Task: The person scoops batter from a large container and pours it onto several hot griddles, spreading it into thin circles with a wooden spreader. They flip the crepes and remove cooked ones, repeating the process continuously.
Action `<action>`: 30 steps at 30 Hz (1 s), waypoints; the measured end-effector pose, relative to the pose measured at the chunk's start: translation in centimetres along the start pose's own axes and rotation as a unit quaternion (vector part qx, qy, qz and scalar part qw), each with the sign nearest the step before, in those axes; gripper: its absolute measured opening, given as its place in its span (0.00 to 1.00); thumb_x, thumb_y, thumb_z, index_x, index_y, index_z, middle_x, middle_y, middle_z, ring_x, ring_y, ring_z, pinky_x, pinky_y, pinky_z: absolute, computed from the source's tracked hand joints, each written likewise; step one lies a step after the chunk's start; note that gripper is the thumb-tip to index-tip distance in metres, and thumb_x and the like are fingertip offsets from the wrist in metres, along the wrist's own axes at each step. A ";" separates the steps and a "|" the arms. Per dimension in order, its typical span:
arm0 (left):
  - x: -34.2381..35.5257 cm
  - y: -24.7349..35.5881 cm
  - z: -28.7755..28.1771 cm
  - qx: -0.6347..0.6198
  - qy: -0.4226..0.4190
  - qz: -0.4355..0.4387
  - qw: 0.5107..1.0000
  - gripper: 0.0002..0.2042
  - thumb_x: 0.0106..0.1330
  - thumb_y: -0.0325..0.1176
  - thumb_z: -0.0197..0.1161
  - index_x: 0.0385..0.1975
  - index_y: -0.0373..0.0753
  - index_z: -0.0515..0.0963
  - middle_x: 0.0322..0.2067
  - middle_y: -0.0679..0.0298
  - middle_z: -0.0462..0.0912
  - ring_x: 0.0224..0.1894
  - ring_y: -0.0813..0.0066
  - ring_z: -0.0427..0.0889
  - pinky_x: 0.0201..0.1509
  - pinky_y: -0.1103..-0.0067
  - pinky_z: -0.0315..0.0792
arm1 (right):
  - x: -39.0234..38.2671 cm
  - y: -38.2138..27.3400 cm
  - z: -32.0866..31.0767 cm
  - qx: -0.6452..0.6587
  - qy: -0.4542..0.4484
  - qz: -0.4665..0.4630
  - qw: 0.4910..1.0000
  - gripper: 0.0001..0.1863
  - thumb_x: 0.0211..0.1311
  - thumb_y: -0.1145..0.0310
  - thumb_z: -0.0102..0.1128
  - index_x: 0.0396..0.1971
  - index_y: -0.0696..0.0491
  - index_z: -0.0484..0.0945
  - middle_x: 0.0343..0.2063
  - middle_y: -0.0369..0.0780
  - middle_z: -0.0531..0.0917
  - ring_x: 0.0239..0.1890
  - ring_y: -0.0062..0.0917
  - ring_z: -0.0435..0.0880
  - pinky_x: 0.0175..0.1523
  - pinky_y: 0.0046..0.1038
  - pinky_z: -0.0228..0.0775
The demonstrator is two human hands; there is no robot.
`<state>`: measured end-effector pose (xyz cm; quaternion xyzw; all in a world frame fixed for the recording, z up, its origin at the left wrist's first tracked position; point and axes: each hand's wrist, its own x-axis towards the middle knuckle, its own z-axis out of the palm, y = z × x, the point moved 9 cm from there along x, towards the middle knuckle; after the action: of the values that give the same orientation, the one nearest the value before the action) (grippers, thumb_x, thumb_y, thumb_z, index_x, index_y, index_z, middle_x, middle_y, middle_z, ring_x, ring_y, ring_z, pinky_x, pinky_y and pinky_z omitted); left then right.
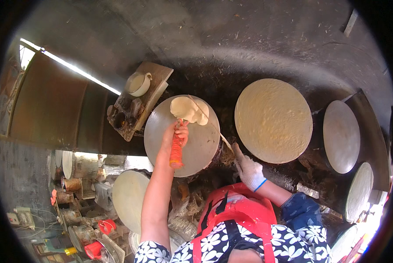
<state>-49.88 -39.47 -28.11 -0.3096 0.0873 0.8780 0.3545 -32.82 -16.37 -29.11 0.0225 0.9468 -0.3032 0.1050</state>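
Observation:
My left hand [181, 133], bare, is closed round a tool with a red wrapped handle [176, 153]. It is held over a round grey griddle [161, 131], and the tool's head cannot be made out. Just beyond the fingers is a lobed mass of cream-coloured batter [182, 106] over the griddle's far part. My right hand [250, 172], in a white glove, grips a long thin stick-like spreader [225, 141] at the griddle's right edge. The spreader slants up and left across the griddle, its far end at the batter.
A larger griddle [273, 120], coated with pale yellow batter, stands to the right. Further right are a grey griddle [341, 136] and a pale round one [359, 193]. A cream pot [137, 84] sits on a board at far left. Near left is another pale disc [128, 199].

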 end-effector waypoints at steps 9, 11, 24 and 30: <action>-1.4 1.8 -0.3 0.440 0.165 0.250 0.846 0.14 0.78 0.40 0.57 0.53 0.36 0.71 0.26 0.65 0.73 0.19 0.78 0.70 0.19 0.78 0.68 | -0.2 -0.3 3.3 0.121 0.014 0.114 0.986 0.36 0.80 0.58 0.48 0.82 0.46 0.50 0.34 0.58 0.86 0.36 0.54 0.87 0.41 0.50 0.77; -1.6 2.5 -0.1 0.482 0.146 0.277 0.819 0.13 0.78 0.37 0.57 0.51 0.35 0.71 0.26 0.64 0.74 0.19 0.76 0.73 0.19 0.74 0.70 | 0.2 -2.2 4.5 0.149 0.007 0.111 0.983 0.36 0.81 0.58 0.45 0.83 0.47 0.46 0.37 0.60 0.86 0.37 0.56 0.87 0.44 0.53 0.77; -3.2 10.9 -1.5 0.794 0.243 0.419 0.367 0.23 0.64 0.32 0.66 0.60 0.40 0.74 0.45 0.47 0.87 0.50 0.39 0.84 0.55 0.54 0.77 | 8.4 -11.6 7.9 0.108 0.004 0.064 0.992 0.37 0.77 0.62 0.47 0.83 0.44 0.49 0.41 0.61 0.86 0.44 0.56 0.87 0.48 0.50 0.77; -5.2 9.8 -1.0 0.788 0.208 0.449 0.366 0.24 0.63 0.31 0.66 0.60 0.38 0.74 0.46 0.45 0.86 0.50 0.41 0.85 0.54 0.54 0.77 | 3.6 -7.1 6.1 0.094 0.080 0.077 0.989 0.41 0.72 0.70 0.48 0.83 0.47 0.45 0.52 0.61 0.83 0.47 0.56 0.87 0.52 0.50 0.78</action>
<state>-53.14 -50.02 -26.45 0.0227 0.9366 0.3475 -0.0381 -35.93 -25.75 -30.62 0.1291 0.9150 -0.3790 0.0489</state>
